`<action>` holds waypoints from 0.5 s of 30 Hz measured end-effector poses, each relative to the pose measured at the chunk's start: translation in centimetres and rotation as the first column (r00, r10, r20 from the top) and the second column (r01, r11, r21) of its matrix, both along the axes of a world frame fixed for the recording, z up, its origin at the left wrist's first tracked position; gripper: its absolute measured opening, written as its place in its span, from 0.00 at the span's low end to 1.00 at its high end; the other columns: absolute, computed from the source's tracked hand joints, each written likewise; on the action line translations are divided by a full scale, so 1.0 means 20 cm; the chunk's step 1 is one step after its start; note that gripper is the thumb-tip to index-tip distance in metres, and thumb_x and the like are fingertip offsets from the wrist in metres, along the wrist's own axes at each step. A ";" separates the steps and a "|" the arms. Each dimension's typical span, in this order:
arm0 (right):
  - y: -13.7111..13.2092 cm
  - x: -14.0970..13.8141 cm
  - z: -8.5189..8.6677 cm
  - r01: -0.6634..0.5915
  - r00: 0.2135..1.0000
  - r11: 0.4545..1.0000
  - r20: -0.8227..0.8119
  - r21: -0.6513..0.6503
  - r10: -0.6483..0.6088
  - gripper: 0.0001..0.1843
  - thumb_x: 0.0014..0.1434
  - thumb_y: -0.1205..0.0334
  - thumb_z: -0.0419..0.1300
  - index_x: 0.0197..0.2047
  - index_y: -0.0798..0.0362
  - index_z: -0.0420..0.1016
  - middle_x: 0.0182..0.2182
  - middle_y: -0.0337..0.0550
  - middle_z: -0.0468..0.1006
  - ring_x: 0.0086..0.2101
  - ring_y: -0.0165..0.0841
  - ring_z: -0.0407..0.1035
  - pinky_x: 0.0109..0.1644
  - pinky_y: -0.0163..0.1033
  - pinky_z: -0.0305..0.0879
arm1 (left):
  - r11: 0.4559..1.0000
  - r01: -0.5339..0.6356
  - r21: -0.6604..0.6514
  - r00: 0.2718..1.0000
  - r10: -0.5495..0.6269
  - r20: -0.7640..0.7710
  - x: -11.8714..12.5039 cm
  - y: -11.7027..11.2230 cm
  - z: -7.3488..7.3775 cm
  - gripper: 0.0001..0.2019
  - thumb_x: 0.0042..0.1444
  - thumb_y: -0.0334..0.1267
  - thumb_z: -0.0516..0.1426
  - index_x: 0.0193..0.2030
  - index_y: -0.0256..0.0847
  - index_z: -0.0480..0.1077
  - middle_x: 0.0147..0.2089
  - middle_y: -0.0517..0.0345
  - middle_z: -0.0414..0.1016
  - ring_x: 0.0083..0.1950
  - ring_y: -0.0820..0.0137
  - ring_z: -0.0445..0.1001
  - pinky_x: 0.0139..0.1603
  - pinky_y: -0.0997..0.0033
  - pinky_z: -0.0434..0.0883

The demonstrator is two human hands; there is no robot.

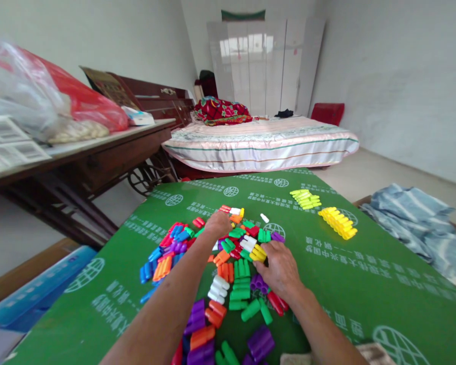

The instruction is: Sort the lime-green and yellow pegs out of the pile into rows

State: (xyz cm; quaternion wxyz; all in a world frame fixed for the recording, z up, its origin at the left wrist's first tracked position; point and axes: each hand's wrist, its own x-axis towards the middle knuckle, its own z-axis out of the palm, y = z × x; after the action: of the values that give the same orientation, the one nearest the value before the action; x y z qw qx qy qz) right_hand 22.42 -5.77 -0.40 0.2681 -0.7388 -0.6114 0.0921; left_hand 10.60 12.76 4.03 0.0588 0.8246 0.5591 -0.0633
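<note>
A heap of small plastic blocks in red, blue, orange, green, purple, white and yellow lies on the green printed board. My left hand rests knuckles-up at the far side of the heap, fingers curled down among the pieces; what it grips is hidden. My right hand lies on the heap's right side, fingers bent over a yellow block and touching it. Two sorted rows sit apart at the far right: light-green blocks and yellow blocks.
A wooden table with plastic bags stands on the left, a bed behind the board. Blue cloth lies at the right, a blue box at the lower left. A lone white block sits past the heap.
</note>
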 end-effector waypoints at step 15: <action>0.01 -0.02 0.03 0.050 0.999 0.998 0.018 0.032 -0.050 0.15 0.51 0.52 0.63 0.37 0.54 0.76 0.38 0.48 0.75 0.42 0.40 0.66 0.49 0.43 0.60 | 0.997 -0.077 -0.010 0.926 0.076 0.369 -0.04 -0.08 0.06 0.04 0.45 0.36 0.56 0.25 0.39 0.71 0.26 0.58 0.74 0.36 0.66 0.74 0.37 0.71 0.68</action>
State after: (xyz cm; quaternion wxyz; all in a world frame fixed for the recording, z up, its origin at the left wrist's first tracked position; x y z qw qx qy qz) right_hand 22.04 -5.53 0.15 0.2762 -0.7504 -0.5965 0.0688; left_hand 9.76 11.25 5.20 0.1633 0.7995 0.5699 0.0965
